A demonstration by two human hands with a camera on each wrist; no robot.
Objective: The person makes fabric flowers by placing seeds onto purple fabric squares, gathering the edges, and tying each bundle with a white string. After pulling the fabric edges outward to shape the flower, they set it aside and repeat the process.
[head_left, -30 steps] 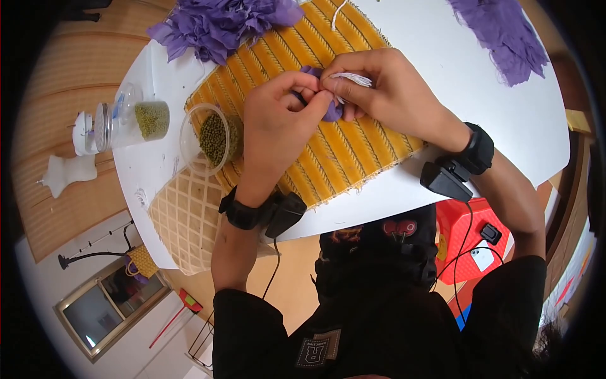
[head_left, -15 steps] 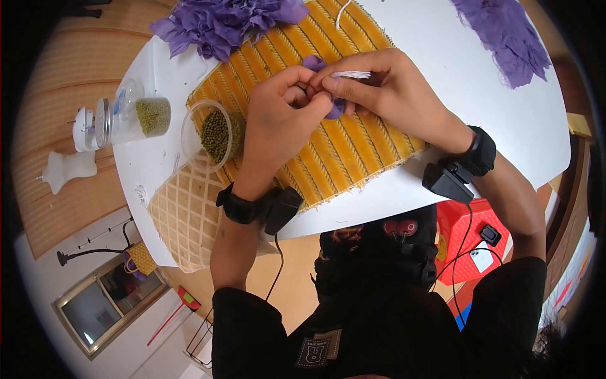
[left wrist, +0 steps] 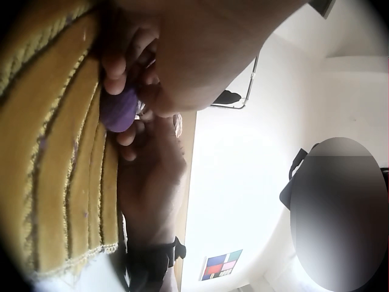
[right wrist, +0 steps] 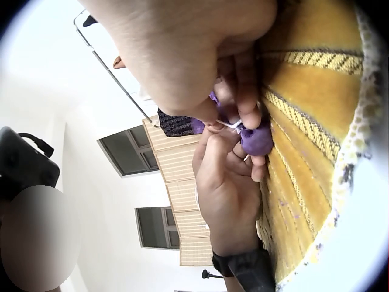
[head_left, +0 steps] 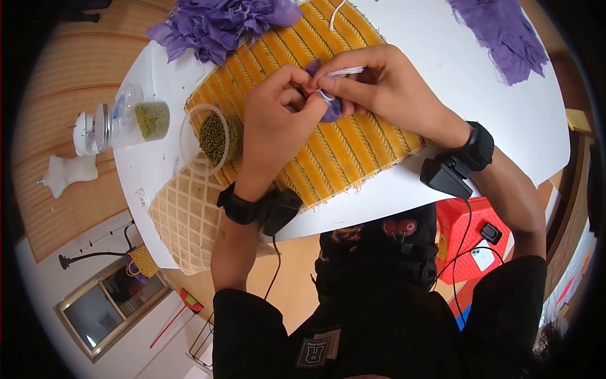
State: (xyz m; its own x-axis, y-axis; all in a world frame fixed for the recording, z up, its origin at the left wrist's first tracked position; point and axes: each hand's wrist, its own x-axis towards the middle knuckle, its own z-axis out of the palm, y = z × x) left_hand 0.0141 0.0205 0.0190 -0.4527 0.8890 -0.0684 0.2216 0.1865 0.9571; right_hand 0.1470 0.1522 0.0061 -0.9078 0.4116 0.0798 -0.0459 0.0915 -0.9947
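Observation:
Between both hands is a small rounded purple cloth bundle (right wrist: 257, 140), with white string (right wrist: 234, 126) wrapped at its gathered neck. My left hand (head_left: 278, 126) pinches this bundle near the neck with thumb and fingers. My right hand (head_left: 394, 88) pinches the white string between thumb and forefinger, and a folded length of it (head_left: 347, 71) sticks out past the thumb. In the left wrist view the rounded purple end (left wrist: 120, 111) shows between the fingertips, close over the yellow striped cloth (head_left: 328, 164). Fingers partly hide the neck.
A clear cup of green beans (head_left: 214, 139) stands left of the left hand, with a clear jar (head_left: 151, 120) lying beyond it. Ruffled purple cloth (head_left: 221, 28) lies at the back left, more purple cloth (head_left: 502, 41) at the back right. Beige patterned cloth (head_left: 186, 221) overhangs the table's front-left edge.
A white string loop now shows over the purple bundle by the left thumb. The folded string in the right hand has shifted slightly left and up. Both hands stay close together.

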